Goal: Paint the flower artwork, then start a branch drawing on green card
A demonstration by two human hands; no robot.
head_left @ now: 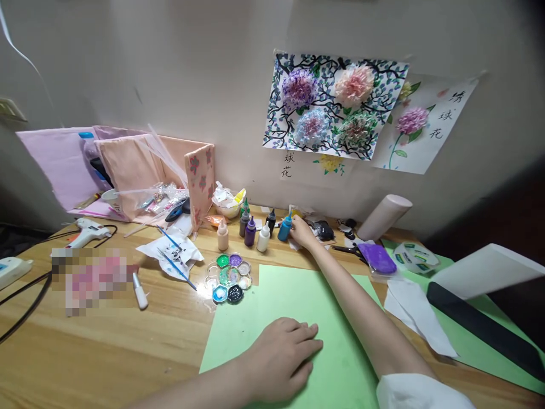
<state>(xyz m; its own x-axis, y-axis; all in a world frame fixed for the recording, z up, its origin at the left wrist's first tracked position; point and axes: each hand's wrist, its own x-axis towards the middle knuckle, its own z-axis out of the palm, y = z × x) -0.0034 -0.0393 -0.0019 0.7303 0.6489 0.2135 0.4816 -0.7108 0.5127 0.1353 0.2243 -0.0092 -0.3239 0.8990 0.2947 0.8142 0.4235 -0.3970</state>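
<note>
My left hand point(283, 355) lies flat on a sheet of light green paper point(340, 318), fingers stretched out and slightly apart, holding nothing. Across the paper reaches my right arm, and my right hand point(302, 232) is closed at the side of a blue paint bottle point(285, 228), which tilts slightly; its fingertips are partly hidden. To the left of this bottle stand a white paint bottle point(263, 237), a purple one point(250, 233), a black one point(271, 220) and a peach one point(222, 235). A flower-shaped palette point(224, 276) with several paint colours sits by the paper's far left corner.
Paintbrushes point(179, 267) rest on a stained tissue point(149, 250). A glue gun point(87, 232) lies at the left. On the right are a purple packet point(378, 258), scissors point(349, 249), a tape roll point(415, 257) and white paper point(415, 318). Flower artwork point(332, 108) hangs on the wall.
</note>
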